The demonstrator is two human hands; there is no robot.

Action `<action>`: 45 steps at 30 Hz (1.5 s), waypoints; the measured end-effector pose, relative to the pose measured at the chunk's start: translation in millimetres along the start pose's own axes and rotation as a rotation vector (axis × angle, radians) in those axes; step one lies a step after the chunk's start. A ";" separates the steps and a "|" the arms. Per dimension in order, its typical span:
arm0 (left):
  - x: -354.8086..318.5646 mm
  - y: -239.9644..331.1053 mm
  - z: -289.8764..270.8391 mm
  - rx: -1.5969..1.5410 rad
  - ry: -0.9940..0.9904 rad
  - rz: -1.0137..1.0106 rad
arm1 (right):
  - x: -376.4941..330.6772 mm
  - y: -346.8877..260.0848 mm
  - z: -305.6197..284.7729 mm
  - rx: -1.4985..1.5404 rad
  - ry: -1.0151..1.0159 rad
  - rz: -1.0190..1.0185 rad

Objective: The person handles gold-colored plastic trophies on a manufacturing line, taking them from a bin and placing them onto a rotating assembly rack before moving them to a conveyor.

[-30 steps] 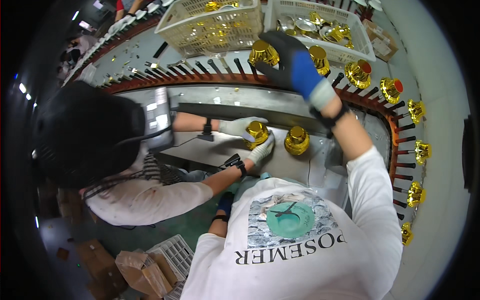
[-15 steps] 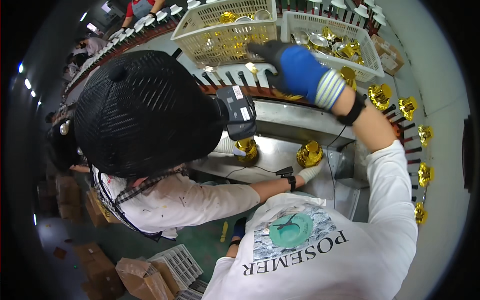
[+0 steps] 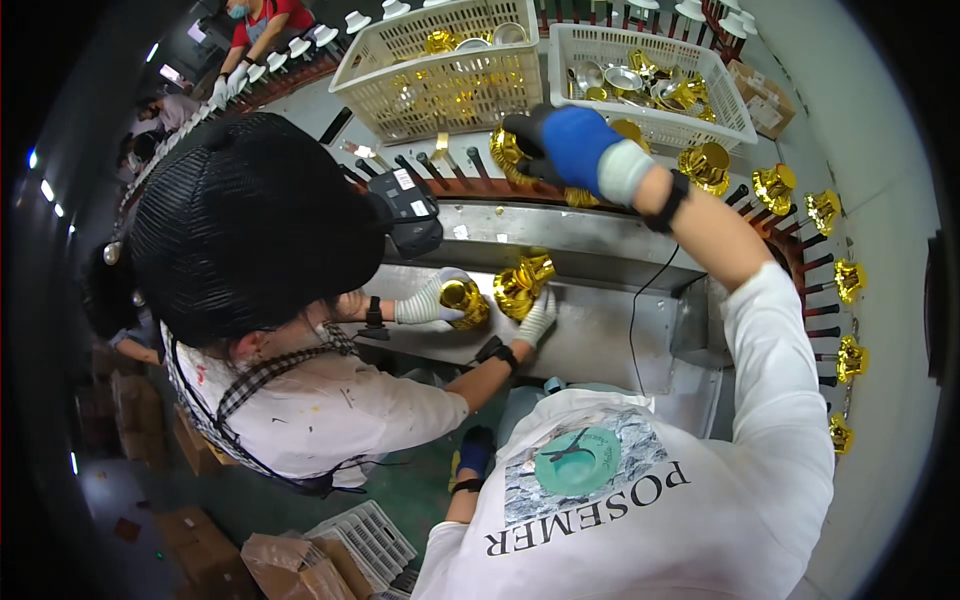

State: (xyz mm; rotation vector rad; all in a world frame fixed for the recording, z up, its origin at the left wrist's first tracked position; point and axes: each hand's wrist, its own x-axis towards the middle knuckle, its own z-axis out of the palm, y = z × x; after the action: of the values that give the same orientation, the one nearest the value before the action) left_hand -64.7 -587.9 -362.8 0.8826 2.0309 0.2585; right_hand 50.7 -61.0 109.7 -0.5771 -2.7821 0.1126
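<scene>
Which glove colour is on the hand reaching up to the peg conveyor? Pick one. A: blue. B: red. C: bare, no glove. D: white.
A: the raised hand wears a blue glove with a grey cuff, its fingers closed around a shiny gold part at the conveyor pegs.

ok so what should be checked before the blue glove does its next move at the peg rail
1. Grip: a co-worker's blue-gloved hand is closed on a gold part: ok.
2. Part seated on its peg: cannot tell, the glove hides it.
3. Free pegs: several bare ones beside the hand: ok.
4. Supply: white baskets behind the rail hold gold parts: ok.
5. Neighbour clear: white-gloved hands hold gold pieces low over the steel bench, apart from the rail: ok.
</scene>
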 end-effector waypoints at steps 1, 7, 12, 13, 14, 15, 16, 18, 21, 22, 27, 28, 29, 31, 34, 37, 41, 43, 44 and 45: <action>14.9 2.8 -14.8 -0.034 -0.006 -0.061 | -42.3 17.1 -5.2 0.174 0.146 0.059; 68.3 51.5 -32.8 1.285 0.080 0.812 | -182.0 -1.2 68.8 0.383 -0.285 0.156; 176.9 269.0 -67.6 1.556 0.784 0.964 | -215.7 19.6 237.7 0.190 -0.602 0.178; 94.8 370.1 -105.6 0.758 0.450 1.068 | -290.5 62.8 260.2 0.174 -0.518 0.487; 26.8 430.1 -158.2 0.352 0.318 0.988 | -311.5 68.3 265.6 0.166 -0.422 0.598; -21.5 479.7 -198.6 0.166 0.313 0.928 | -302.4 62.5 261.4 0.141 -0.490 0.594; -28.4 492.9 -218.9 0.124 0.575 0.950 | -279.7 48.1 265.6 0.158 -0.485 0.503; 37.3 543.9 -259.2 0.225 0.981 1.170 | -278.0 42.6 295.1 0.182 -0.396 0.495; 101.1 587.8 -308.2 0.359 0.716 0.883 | -290.0 49.3 313.4 0.235 -0.378 0.561; 134.0 578.3 -329.1 0.321 0.649 0.939 | -289.9 57.8 308.6 0.323 -0.328 0.553; 179.6 596.2 -356.0 0.423 0.453 0.753 | -346.8 101.4 314.0 0.305 -0.032 0.567; 178.9 604.8 -356.8 0.459 0.416 0.702 | -351.6 103.9 308.8 0.316 -0.025 0.560; 171.4 617.9 -347.4 0.420 0.357 0.656 | -358.1 108.8 302.7 0.320 -0.010 0.567; 160.8 619.6 -344.3 0.386 0.320 0.605 | -374.4 119.1 289.9 0.271 -0.118 0.524; 177.2 579.2 -363.3 0.425 0.530 0.687 | -361.3 98.8 240.6 0.179 -0.179 0.363; 184.2 574.3 -364.0 0.457 0.648 0.679 | -259.3 98.9 165.3 0.211 0.353 0.076; 181.4 541.6 -367.9 0.365 0.720 0.623 | -81.5 104.1 75.7 0.039 0.770 0.063; 169.7 551.7 -361.3 0.415 0.734 0.560 | -39.2 129.0 74.5 0.049 0.435 0.228; 152.2 566.0 -353.2 0.420 0.719 0.575 | -32.6 142.2 76.6 0.139 0.123 0.319; 132.8 569.6 -346.1 0.498 0.800 0.625 | -32.1 141.1 70.8 0.027 -0.076 0.211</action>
State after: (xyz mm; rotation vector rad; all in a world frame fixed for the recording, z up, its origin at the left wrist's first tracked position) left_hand -108.4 -35.7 31.0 1.9725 2.5265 0.5209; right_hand 110.5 54.4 14.4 -0.8759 -2.7794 0.2212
